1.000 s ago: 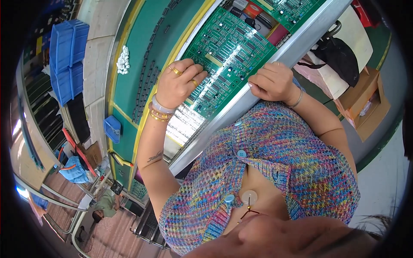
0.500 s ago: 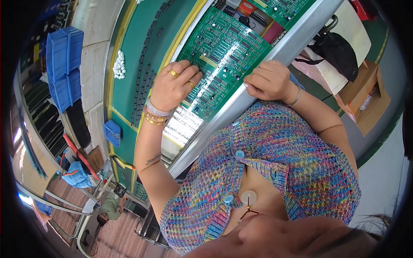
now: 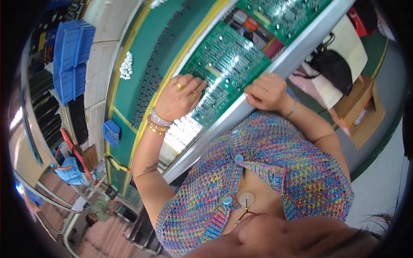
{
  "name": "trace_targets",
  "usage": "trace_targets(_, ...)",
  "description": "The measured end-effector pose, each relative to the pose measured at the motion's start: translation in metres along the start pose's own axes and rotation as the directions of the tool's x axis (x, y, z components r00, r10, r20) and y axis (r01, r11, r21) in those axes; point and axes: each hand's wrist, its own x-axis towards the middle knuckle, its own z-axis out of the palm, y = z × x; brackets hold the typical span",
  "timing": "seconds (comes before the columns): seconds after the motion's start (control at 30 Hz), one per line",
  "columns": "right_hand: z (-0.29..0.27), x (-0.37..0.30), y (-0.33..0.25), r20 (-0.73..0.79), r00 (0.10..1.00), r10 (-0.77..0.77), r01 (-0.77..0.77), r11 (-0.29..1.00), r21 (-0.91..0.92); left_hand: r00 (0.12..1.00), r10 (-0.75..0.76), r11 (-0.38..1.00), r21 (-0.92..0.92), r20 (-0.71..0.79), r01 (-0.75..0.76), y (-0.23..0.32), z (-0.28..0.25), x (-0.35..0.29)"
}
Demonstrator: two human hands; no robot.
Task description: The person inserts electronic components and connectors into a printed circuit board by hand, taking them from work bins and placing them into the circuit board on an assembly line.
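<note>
A green circuit board [image 3: 234,56] with many small black parts lies between the rails of a slanting metal track. My left hand [image 3: 183,96], wearing gold rings and bangles, is over the board's left part, fingers bent and bunched with their tips down at its surface. What they pinch, if anything, is hidden beneath the hand. At the near rail [image 3: 297,45], beside the board's right edge, my right hand [image 3: 267,92] is curled closed with the thumb against the fingers. Whatever it may hold cannot be made out.
Beyond the track, a green bench top [image 3: 133,86] carries rows of black parts [image 3: 148,92] and a white pile of small pieces [image 3: 126,66]. A small blue tray [image 3: 111,132] and stacked blue bins [image 3: 71,60] are to the left. An open cardboard box [image 3: 365,114] and black bag [image 3: 333,69] are right.
The view has shifted slightly. The fingers of my left hand have stretched a little over the board. My right hand stays closed at the near rail.
</note>
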Motion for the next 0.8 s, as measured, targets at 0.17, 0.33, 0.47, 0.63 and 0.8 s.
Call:
trace_targets(0.17,-0.020,0.060,0.000,0.163,0.981,0.107,-0.137,0.974,0.180,0.960,-0.209,0.973,-0.139,-0.185,0.185,0.012,0.010,-0.008)
trace_targets(0.33,0.029,0.182,0.060,0.206,0.977,0.053,-0.060,0.998,0.027,0.821,-0.403,0.914,-0.130,-0.404,0.385,0.011,0.004,-0.004)
trace_targets(0.47,0.092,0.240,0.117,0.232,0.973,0.009,0.016,0.994,-0.104,0.652,-0.557,0.810,-0.162,-0.515,0.564,-0.001,-0.002,-0.022)
trace_targets(0.63,0.114,0.248,0.137,0.240,0.970,-0.043,0.093,0.975,-0.204,0.424,-0.730,0.593,-0.188,-0.536,0.783,-0.030,-0.005,-0.067)
trace_targets(0.8,0.115,0.245,0.132,0.233,0.971,-0.057,0.101,0.978,-0.181,0.385,-0.745,0.515,-0.105,-0.545,0.851,-0.073,0.004,-0.080)
